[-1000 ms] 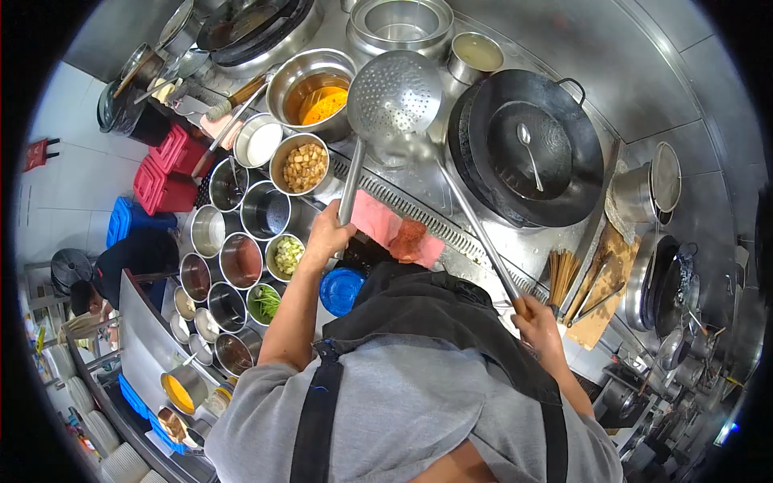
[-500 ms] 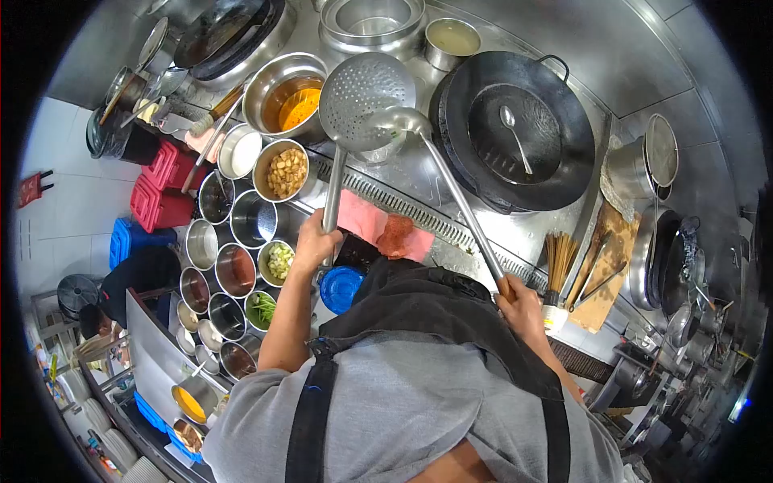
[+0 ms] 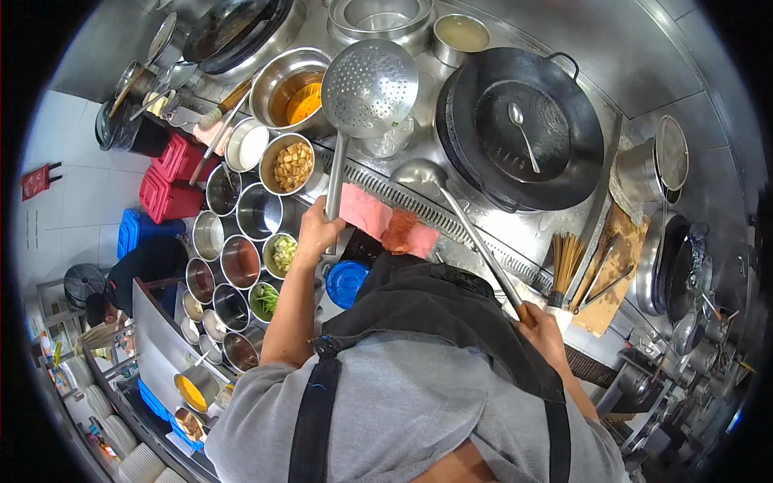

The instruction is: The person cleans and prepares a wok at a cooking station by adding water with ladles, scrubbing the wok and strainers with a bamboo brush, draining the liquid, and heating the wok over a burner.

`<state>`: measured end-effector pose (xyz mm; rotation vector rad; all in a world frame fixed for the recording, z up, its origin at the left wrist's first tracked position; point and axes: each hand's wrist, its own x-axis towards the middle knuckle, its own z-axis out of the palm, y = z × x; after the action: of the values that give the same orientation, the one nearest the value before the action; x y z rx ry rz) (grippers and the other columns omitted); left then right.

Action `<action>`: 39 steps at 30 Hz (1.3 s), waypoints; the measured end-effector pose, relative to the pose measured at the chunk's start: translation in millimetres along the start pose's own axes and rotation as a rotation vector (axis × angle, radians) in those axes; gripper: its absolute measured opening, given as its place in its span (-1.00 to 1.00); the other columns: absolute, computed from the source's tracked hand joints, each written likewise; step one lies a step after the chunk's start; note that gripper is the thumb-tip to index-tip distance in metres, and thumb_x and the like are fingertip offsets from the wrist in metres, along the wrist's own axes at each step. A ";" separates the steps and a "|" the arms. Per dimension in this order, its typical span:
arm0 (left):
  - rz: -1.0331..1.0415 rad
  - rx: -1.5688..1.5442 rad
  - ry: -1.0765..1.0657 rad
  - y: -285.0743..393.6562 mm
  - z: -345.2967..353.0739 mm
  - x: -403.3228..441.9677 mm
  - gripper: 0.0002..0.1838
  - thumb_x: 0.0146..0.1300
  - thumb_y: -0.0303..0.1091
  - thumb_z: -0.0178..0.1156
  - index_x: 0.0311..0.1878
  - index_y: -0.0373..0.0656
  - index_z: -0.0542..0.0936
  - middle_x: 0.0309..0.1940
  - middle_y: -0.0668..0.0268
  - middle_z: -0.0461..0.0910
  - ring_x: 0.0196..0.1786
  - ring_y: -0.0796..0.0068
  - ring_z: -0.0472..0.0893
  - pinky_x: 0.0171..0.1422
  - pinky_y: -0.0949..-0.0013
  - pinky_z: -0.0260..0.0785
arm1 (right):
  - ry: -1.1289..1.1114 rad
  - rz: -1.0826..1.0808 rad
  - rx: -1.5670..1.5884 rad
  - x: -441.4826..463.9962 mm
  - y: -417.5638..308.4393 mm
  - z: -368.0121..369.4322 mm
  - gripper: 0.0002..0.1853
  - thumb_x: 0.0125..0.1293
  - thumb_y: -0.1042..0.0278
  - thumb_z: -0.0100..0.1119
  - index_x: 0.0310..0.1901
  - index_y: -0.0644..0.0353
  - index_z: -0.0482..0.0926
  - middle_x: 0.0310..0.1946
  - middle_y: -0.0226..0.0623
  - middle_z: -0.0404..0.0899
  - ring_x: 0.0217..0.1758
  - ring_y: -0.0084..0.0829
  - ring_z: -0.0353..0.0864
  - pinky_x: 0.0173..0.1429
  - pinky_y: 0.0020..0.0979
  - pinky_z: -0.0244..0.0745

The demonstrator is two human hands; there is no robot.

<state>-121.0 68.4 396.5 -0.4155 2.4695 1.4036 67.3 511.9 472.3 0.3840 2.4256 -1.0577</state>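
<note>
Strainer and ladle in hand, left of the wok

The left hand point(image 3: 320, 231) is wrapped round the handle of the strainer point(image 3: 370, 88), and the right hand point(image 3: 542, 330) grasps the wooden end of the ladle point(image 3: 419, 171). Both tool heads sit left of the wok point(image 3: 564, 121), apart from each other. The step in hand looks like managing the two tools together; a next move would call for firm grips and keeping the long handles clear of the wok's rim.

A spoon point(image 3: 525, 137) lies inside the wok. Beyond it, to the left, a pot point(image 3: 445, 55) holds cloudy liquid. Farther left of the wok, a bowl point(image 3: 270, 76) holds orange liquid, and nearer the person a pot of brown diced pieces point(image 3: 292, 166) stands beside a pot of something white point(image 3: 252, 150). Nearer still are pots of pale chopped pieces point(image 3: 284, 253) and green strips point(image 3: 266, 299).
</note>
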 end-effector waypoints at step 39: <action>-0.297 -0.391 -0.388 -52.8 16.7 23.9 -0.77 -0.09 -0.46 0.25 -0.30 -0.22 0.50 -0.58 0.30 0.49 -0.64 0.47 0.47 -0.59 0.40 0.28 | 0.129 -0.037 0.117 -24.1 3.7 3.4 -0.61 0.17 0.48 0.26 0.06 0.35 0.51 -0.47 -0.19 0.55 -0.43 -0.48 0.50 -0.25 -0.45 0.44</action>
<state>-121.6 54.4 337.9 -0.5075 1.7523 1.6507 90.6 510.2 480.5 0.4614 2.4990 -1.2298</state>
